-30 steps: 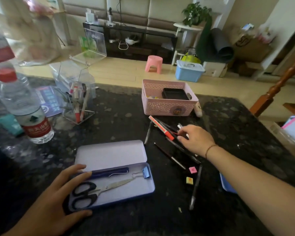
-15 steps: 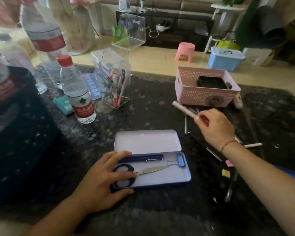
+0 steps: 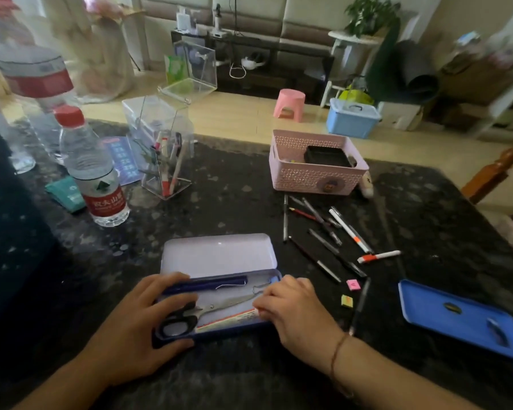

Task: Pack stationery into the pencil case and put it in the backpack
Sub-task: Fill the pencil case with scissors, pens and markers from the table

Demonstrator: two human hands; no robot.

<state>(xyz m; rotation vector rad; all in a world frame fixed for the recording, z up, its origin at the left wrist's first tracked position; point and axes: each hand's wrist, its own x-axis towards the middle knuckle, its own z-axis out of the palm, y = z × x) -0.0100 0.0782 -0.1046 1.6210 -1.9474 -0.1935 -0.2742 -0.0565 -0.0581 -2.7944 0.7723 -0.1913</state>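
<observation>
The open pencil case (image 3: pixel 219 255) lies on the dark table before me. Inside it are a blue pen (image 3: pixel 208 284), scissors (image 3: pixel 228 304), a binder clip (image 3: pixel 274 279) and a red-and-white pen (image 3: pixel 228 319) along the front wall. My left hand (image 3: pixel 131 329) rests on the case's left end, fingers over the scissors' handles and thumb at the front edge. At the right end, the fingertips of my right hand (image 3: pixel 296 318) pinch the red-and-white pen's end. Several loose pens (image 3: pixel 323 232) lie to the right. A dark bulk (image 3: pixel 6 217) at far left may be the backpack.
A pink basket (image 3: pixel 317 176) stands behind the loose pens. A water bottle (image 3: pixel 95 173) and a clear pen holder (image 3: pixel 163 161) stand back left. At right lie a pink eraser (image 3: pixel 353 284), a yellow eraser (image 3: pixel 346 300), a black pen (image 3: pixel 359 309) and a blue tray (image 3: pixel 456 318).
My right hand picked the red-and-white pen out of the pile and brought it down into the case's front. My left hand stayed on the case's left end.
</observation>
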